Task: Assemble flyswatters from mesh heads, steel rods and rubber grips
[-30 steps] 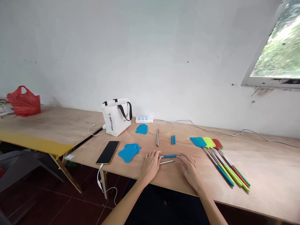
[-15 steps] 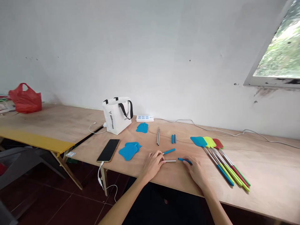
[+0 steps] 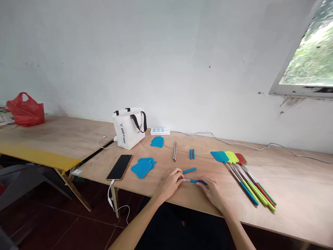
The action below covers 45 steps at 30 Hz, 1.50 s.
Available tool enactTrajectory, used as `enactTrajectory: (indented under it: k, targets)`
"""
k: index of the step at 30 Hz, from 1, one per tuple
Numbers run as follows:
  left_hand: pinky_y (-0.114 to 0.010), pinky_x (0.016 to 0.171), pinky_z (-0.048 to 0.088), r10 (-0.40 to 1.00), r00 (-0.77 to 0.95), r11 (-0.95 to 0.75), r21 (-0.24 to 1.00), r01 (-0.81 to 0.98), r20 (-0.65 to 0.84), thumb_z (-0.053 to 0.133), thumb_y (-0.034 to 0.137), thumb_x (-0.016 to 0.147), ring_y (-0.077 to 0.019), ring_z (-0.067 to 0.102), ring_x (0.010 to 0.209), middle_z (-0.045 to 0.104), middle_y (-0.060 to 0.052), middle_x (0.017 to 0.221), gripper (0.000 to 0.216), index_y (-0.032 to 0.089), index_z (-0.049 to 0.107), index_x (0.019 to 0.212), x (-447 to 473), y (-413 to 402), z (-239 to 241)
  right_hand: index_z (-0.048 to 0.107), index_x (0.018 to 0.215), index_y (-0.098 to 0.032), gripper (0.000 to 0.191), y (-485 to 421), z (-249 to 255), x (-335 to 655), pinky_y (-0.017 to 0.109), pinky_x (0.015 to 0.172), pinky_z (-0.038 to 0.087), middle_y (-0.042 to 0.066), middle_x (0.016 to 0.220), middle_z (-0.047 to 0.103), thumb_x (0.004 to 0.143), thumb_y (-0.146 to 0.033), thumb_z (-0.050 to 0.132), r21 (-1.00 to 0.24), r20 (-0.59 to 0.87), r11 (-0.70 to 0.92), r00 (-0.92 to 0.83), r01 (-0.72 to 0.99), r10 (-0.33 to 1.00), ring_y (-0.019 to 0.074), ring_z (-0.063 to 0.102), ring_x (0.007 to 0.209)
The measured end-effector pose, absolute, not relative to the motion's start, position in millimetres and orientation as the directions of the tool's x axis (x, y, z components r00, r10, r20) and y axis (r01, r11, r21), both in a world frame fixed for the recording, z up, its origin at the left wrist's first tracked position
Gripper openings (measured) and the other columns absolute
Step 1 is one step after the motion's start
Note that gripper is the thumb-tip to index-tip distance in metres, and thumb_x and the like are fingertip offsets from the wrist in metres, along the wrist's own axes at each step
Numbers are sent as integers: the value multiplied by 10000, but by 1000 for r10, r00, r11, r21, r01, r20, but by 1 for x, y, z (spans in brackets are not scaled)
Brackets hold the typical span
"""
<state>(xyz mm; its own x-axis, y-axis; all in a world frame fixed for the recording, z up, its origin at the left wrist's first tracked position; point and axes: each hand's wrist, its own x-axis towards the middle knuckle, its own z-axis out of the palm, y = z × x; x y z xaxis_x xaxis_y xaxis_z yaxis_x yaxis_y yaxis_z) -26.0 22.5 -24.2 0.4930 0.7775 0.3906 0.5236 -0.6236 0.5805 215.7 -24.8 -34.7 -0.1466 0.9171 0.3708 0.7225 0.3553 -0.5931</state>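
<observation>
My left hand (image 3: 169,184) is closed around a short metal tube (image 3: 187,180) low over the table's front part. My right hand (image 3: 213,191) pinches a blue handle grip (image 3: 194,181), whose end meets the tube's right end. How far the tube goes inside cannot be seen. Another blue grip (image 3: 189,170) sticks out just beyond my left fingers. Farther back lie two blue grips (image 3: 191,153) and a pair of metal tubes (image 3: 175,151). Blue fly swatter heads (image 3: 142,168) rest left of my left hand, with more blue heads (image 3: 157,141) behind them.
Several assembled fly swatters (image 3: 241,180) in blue, yellow-green and red lie at the right. At the left are a phone (image 3: 119,167) on a cable and a white bag (image 3: 130,130). A power strip (image 3: 160,131) sits by the wall; a red bag (image 3: 27,111) stands on the other table.
My right hand has brought the blue grip left onto the end of the metal tube, closing the gap between them. My left hand keeps its hold on the tube.
</observation>
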Motion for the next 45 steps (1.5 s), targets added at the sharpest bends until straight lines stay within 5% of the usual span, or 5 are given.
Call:
enactTrajectory:
  k: [11,19,29,35,45]
  targets:
    - [-390,934,473,778,491,-628,480,613,391,631,364,973,-241,601,1061,652,-13,1150,112,260,643,1014,-26,18,-20,712,1042,-311,219,-29,-25,196,440,980,492,28,1142,723,997,-337,499,-442,392,381,-207,812,896,255,655,1083]
    - [-363,992,446,667,627,-743,427,516,403,517,38,863,-206,610,1124,675,-9,1181,309,254,621,1058,-29,11,-5,546,1403,-353,416,-27,-37,198,559,1143,361,47,1526,507,1000,-444,494,-336,431,312,-150,888,890,287,459,1409]
    - [-412,1032,398,727,505,-684,423,594,466,490,59,887,-212,607,1116,673,-18,1131,253,249,633,974,-32,23,-17,696,1071,-304,214,-21,-37,209,508,1073,402,33,1096,731,984,-403,528,-424,414,309,-122,851,902,255,662,1069]
    - [-397,971,441,790,461,-610,442,657,405,462,175,965,-221,626,1052,683,-17,1102,179,255,619,998,-65,36,-8,719,1026,-288,234,-15,-40,234,431,955,494,44,1077,737,965,-405,527,-533,379,309,-104,788,919,256,662,1050]
    - [-387,970,443,781,481,-621,421,661,397,470,136,934,-223,616,1041,665,-14,1072,186,255,598,999,-73,42,-13,690,1104,-293,279,-16,-46,234,442,983,490,54,1146,711,995,-390,453,-502,403,347,-141,792,904,259,644,1092]
